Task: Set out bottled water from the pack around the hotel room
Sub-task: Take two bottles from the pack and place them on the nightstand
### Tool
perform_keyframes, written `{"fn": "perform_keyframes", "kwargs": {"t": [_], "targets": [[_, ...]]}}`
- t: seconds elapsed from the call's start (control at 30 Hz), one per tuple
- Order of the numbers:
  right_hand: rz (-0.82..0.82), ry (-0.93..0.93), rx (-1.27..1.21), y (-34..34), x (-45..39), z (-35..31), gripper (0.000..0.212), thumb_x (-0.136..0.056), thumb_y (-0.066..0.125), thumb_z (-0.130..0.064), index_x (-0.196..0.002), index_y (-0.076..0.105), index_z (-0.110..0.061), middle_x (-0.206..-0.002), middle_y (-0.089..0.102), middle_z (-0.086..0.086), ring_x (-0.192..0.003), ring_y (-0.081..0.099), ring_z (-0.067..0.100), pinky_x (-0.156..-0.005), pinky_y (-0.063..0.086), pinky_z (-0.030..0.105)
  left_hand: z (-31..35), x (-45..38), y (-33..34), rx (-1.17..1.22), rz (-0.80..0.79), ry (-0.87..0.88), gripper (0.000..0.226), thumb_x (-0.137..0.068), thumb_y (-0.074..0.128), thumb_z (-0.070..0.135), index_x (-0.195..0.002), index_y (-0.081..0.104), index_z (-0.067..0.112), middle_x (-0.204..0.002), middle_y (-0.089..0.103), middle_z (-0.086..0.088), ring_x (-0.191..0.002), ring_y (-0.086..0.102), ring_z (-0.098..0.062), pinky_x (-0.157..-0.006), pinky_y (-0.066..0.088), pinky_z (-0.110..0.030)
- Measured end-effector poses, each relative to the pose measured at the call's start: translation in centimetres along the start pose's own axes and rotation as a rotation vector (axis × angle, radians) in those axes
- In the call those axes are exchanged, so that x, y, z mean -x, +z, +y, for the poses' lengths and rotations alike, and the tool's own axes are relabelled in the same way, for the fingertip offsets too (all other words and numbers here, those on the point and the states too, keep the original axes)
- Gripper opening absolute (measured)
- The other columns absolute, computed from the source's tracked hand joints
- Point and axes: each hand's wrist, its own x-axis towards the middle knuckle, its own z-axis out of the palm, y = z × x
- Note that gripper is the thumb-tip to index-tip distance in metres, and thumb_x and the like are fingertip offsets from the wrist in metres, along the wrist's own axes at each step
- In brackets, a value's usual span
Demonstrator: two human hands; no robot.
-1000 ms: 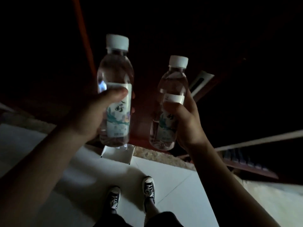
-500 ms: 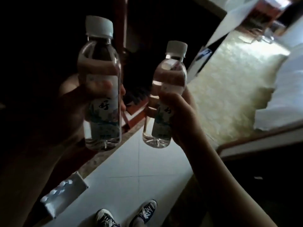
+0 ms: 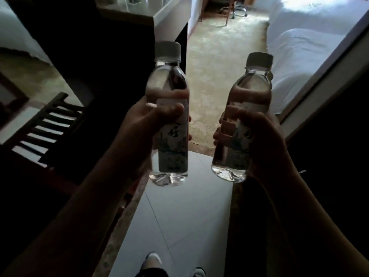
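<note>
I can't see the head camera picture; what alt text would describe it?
A person's left hand and right hand each grip an upright, capped water bottle, the left bottle and the right bottle, held apart over a pale tiled floor. Ahead lie beige carpet and a white bed.

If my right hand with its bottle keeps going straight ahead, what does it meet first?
Probably nothing soon: past the right hand and its bottle lies open carpet, with the bed just to the right. Depth is unclear.
</note>
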Motion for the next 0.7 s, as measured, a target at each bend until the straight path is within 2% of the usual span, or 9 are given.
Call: {"fn": "perform_keyframes", "kwargs": {"t": [0.13,0.23,0.37,0.53,0.6,0.7], "targets": [[0.096,0.037,-0.042,-2.4,-5.1,-0.1,0.067,-0.062,0.077,-0.028,-0.12,0.054,-0.004,-0.086,0.063,0.01,-0.068,0.067,0.024,-0.062,0.058,0.038,0.0,-6.0,-0.3,-0.027,0.039,-0.034,0.048,-0.076,0.066,0.028,-0.114,0.057,0.001,-0.092,0.064,-0.016,-0.072,0.068,-0.026,-0.063,0.056,-0.034],[0.148,0.035,-0.026,-2.9,-10.8,0.8,0.085,-0.045,0.089,-0.037,-0.115,0.057,-0.001,-0.085,0.061,0.013,-0.065,0.066,0.028,-0.06,0.057,0.038,-0.7,-12.0,-2.5,-0.037,0.009,-0.054,0.048,-0.071,0.067,0.034,-0.11,0.062,0.006,-0.092,0.063,-0.016,-0.074,0.066,-0.027,-0.063,0.056,-0.036],[0.195,0.03,0.009,-3.2,-19.2,2.1,0.061,-0.065,0.074,-0.028,-0.116,0.057,-0.001,-0.085,0.063,0.014,-0.066,0.066,0.028,-0.061,0.056,0.038,-1.2,-20.9,-5.8,-0.032,-0.019,-0.074,0.043,-0.07,0.066,0.036,-0.103,0.064,0.008,-0.093,0.061,-0.018,-0.074,0.065,-0.027,-0.063,0.055,-0.036],[0.202,0.004,0.07,-4.0,-28.7,1.3,0.039,-0.072,0.072,-0.02,-0.108,0.06,-0.01,-0.085,0.064,0.007,-0.068,0.066,0.022,-0.058,0.058,0.038,-0.9,-31.4,-7.9,-0.027,-0.07,-0.115,0.044,-0.069,0.067,0.036,-0.103,0.065,0.008,-0.086,0.064,-0.016,-0.071,0.066,-0.026,-0.062,0.055,-0.035],[0.216,-0.008,0.059,-5.0,-31.8,0.8,0.041,-0.071,0.072,-0.022,-0.108,0.059,-0.01,-0.085,0.063,0.007,-0.067,0.066,0.02,-0.057,0.059,0.037,-0.8,-35.5,-8.0,-0.004,-0.089,-0.15,0.048,-0.068,0.067,0.035,-0.106,0.064,0.005,-0.085,0.064,-0.014,-0.071,0.066,-0.027,-0.062,0.055,-0.036],[0.25,-0.014,0.079,-7.0,-35.9,0.2,0.047,-0.068,0.072,-0.028,-0.109,0.059,-0.009,-0.084,0.064,0.007,-0.065,0.066,0.019,-0.056,0.059,0.035,-1.1,-40.9,-7.5,0.017,-0.116,-0.151,0.042,-0.069,0.067,0.034,-0.105,0.067,0.011,-0.086,0.065,-0.011,-0.073,0.066,-0.026,-0.063,0.055,-0.036]]}}
